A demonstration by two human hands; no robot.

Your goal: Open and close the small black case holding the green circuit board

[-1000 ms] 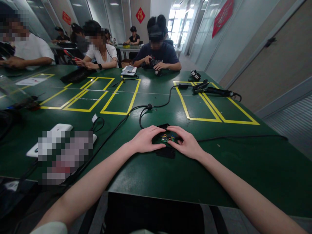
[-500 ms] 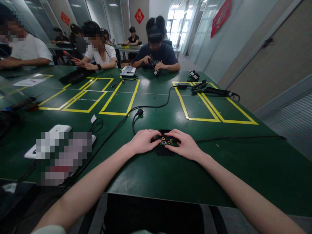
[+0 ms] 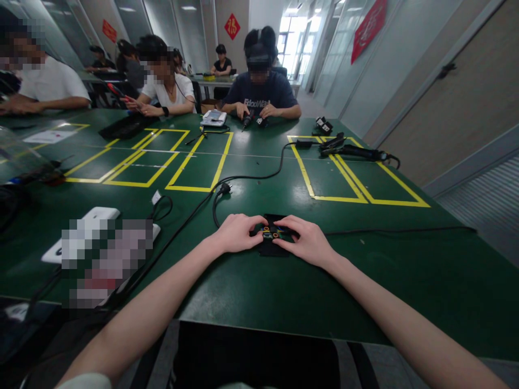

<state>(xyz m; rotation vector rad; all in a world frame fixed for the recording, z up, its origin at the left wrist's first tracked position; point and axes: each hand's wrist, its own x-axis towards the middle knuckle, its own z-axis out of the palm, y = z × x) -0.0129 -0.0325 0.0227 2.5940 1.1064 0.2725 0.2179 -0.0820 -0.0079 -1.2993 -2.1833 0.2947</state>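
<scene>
A small circuit board (image 3: 269,234) with orange-ringed holes lies between my two hands near the front of the green table. Under and around it is a flat black piece (image 3: 274,250), showing behind and in front of the board. From the left, my left hand (image 3: 240,234) closes its thumb and fingertips on the board's edge. My right hand (image 3: 305,237) pinches the opposite edge, thumb in front and forefinger behind. The fingertips cover both ends of the board.
A black cable (image 3: 194,208) crosses the green table (image 3: 292,302), with a plug (image 3: 224,188) beyond my left hand. White devices (image 3: 104,214) stand at left, partly pixelated. Yellow tape outlines mark the far half. A black corded tool (image 3: 357,152) lies far right. A person (image 3: 261,89) works opposite.
The board has shifted slightly left between my hands. The plug beyond them has slid a little left. The person opposite has lowered a dark tool toward the table.
</scene>
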